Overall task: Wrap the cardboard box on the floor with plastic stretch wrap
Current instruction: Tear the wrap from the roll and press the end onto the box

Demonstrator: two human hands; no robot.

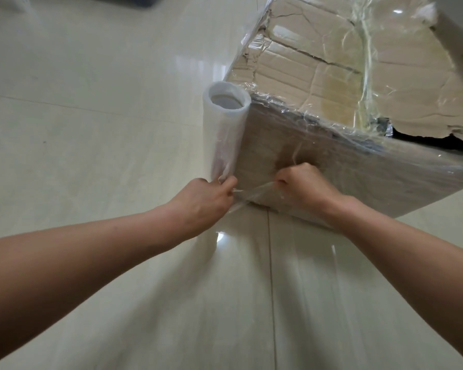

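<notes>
A large cardboard box (332,84) stands on the floor, its torn top and near side covered in shiny stretch wrap. A white roll of stretch wrap (225,129) stands upright against the box's near left corner. My left hand (206,201) grips the film at the foot of the roll. My right hand (302,188) pinches the same film low on the box's near side. A narrow, twisted strip of film (251,189) runs taut between my two hands.
Glossy pale floor tiles (104,129) surround the box, with a grout line running toward me. A dark hole (422,140) gapes in the box's torn top at the right. A dark object (134,0) lies at the far top edge.
</notes>
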